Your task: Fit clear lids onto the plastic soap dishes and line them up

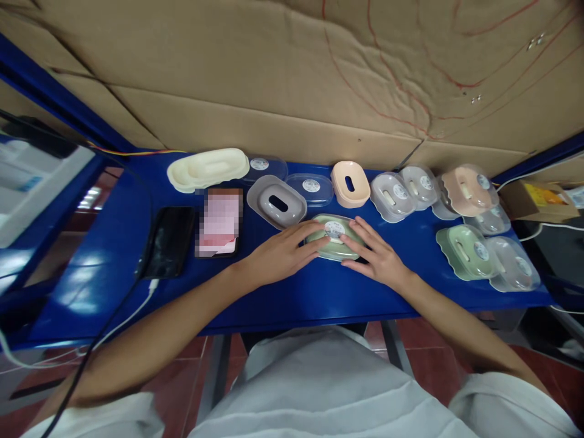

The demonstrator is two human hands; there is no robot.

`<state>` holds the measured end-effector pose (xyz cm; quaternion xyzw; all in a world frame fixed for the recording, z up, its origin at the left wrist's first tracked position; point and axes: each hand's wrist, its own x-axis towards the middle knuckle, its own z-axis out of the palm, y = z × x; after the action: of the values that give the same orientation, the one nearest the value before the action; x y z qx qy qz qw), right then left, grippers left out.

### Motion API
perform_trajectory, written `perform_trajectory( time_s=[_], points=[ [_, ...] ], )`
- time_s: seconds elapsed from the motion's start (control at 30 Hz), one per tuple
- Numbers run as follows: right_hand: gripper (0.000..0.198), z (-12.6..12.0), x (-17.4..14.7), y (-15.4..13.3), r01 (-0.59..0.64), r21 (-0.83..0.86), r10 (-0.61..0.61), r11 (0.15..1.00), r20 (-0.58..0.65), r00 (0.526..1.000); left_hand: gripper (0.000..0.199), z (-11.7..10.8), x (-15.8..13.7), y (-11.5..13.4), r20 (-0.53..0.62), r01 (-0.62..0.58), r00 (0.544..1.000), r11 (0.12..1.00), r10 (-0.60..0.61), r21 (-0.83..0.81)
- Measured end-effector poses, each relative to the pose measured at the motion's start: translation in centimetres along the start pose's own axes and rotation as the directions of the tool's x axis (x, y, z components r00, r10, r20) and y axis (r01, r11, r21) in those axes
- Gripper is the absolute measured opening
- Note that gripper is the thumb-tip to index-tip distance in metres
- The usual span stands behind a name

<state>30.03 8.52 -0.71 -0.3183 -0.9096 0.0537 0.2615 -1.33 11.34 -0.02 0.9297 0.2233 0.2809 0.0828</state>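
Note:
A pale green soap box point(331, 249) with a clear lid and a round white sticker sits on the blue table in front of me. My left hand point(287, 252) holds it from the left, fingers reaching over the lid. From the right, my right hand point(376, 255) grips the same box, with spread fingers on the lid and the thumb at the near side. Just behind it lie a grey soap dish insert point(277, 204) with an oval slot and a loose clear lid point(311, 188). A peach soap dish point(350, 184) stands behind the green box.
Lidded soap boxes fill the right side, including a grey one point(392, 196), a peach one point(469, 190) and a green one point(468, 252). A cream tray point(207, 169), a lit phone point(219, 222) and a dark phone point(171, 240) on a cable lie left. Cardboard point(255, 73) walls the back.

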Motion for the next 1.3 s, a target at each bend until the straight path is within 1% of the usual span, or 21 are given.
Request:
perform_trajectory(
  time_s=[0.07, 0.17, 0.27, 0.4, 0.6, 0.7, 0.8, 0.83, 0.9, 0.97, 1.0, 1.03, 1.07, 1.1, 1.13, 1.2, 1.27, 1.3],
  points=[
    [0.095, 0.0, -0.2, 0.0, -0.012, -0.008, 0.012, 1.0, 0.005, 1.0, 0.037, 0.0, 0.0, 0.0, 0.006, -0.012, 1.0, 1.0, 0.012, 0.006],
    [0.095, 0.0, -0.2, 0.1, -0.015, 0.026, 0.016, 1.0, -0.035, 0.999, 0.04, 0.1, 0.0, 0.1, -0.001, -0.015, 1.0, 1.0, 0.015, 0.014],
    [0.095, 0.0, 0.0, 0.2, 0.002, 0.037, 0.0, 0.999, -0.063, 0.998, 0.035, 0.2, 0.2, 0.4, -0.02, 0.004, 1.0, 0.999, -0.004, 0.035],
    [0.093, 0.0, 0.1, 0.2, 0.018, 0.034, -0.015, 0.999, -0.089, 0.996, 0.033, 0.1, 0.3, 0.6, -0.014, 0.029, 1.0, 0.998, -0.028, 0.06],
    [0.091, -0.1, 0.0, 0.3, -0.037, 0.068, 0.04, 0.997, -0.041, 0.998, 0.033, 0.1, 0.2, 0.3, -0.011, 0.002, 1.0, 0.997, -0.001, 0.083],
    [0.09, -0.1, 0.2, 0.5, -0.059, 0.088, 0.062, 0.994, -0.029, 0.998, 0.032, 0.3, 0.3, 0.2, -0.023, 0.025, 0.999, 0.995, -0.023, 0.093],
    [0.087, 0.0, 0.4, 0.7, -0.119, 0.091, 0.12, 0.989, -0.009, 0.993, 0.031, 0.5, 0.3, 0.2, -0.035, 0.046, 0.998, 0.997, -0.044, 0.064],
    [0.086, 0.0, 0.4, 0.8, -0.126, 0.085, 0.127, 0.988, -0.008, 0.992, 0.032, 0.5, 0.3, 0.2, -0.037, 0.046, 0.998, 0.997, -0.043, 0.06],
    [0.083, -0.3, 0.4, 1.1, -0.098, 0.051, 0.1, 0.994, -0.028, 0.995, 0.034, 0.3, 0.4, 0.3, -0.043, 0.04, 0.998, 0.996, -0.037, 0.082],
    [0.08, -1.1, 0.4, 1.5, -0.05, -0.015, 0.049, 0.999, -0.082, 0.995, 0.036, -0.3, 0.4, 0.5, -0.069, 0.042, 0.997, 0.991, -0.033, 0.127],
    [0.078, -1.7, 0.3, 1.7, -0.048, -0.06, 0.04, 0.997, -0.128, 0.991, 0.037, -0.6, 0.4, 0.6, -0.093, 0.056, 0.995, 0.986, -0.042, 0.154],
    [0.077, -2.4, 0.3, 2.1, -0.073, -0.108, 0.052, 0.991, -0.188, 0.981, 0.037, -1.0, 0.5, 0.7, -0.121, 0.086, 0.991, 0.979, -0.064, 0.185],
    [0.076, -3.1, 0.2, 2.5, -0.131, -0.156, 0.088, 0.979, -0.257, 0.963, 0.036, -1.4, 0.5, 0.9, -0.152, 0.133, 0.983, 0.966, -0.101, 0.221],
    [0.075, -3.9, 0.0, 3.1, -0.217, -0.197, 0.144, 0.956, -0.331, 0.932, 0.036, -1.7, 0.5, 1.0, -0.176, 0.194, 0.973, 0.945, -0.151, 0.262],
    [0.074, -4.7, -0.3, 3.9, -0.321, -0.228, 0.211, 0.919, -0.404, 0.89, 0.036, -2.0, 0.5, 1.1, -0.187, 0.26, 0.96, 0.915, -0.21, 0.308],
    [0.071, -5.9, -0.9, 5.8, -0.514, -0.261, 0.338, 0.817, -0.506, 0.794, 0.038, -2.4, 0.5, 1.2, -0.164, 0.365, 0.931, 0.845, -0.327, 0.391],
    [0.073, -6.6, -1.7, 7.9, -0.642, -0.266, 0.433, 0.719, -0.552, 0.713, 0.039, -2.4, 0.3, 1.1, -0.095, 0.394, 0.914, 0.808, -0.394, 0.439],
    [0.074, -6.7, -2.1, 8.8, -0.681, -0.263, 0.471, 0.684, -0.554, 0.686, 0.037, -2.3, 0.2, 1.1, -0.059, 0.389, 0.912, 0.807, -0.407, 0.444]
  ],
)
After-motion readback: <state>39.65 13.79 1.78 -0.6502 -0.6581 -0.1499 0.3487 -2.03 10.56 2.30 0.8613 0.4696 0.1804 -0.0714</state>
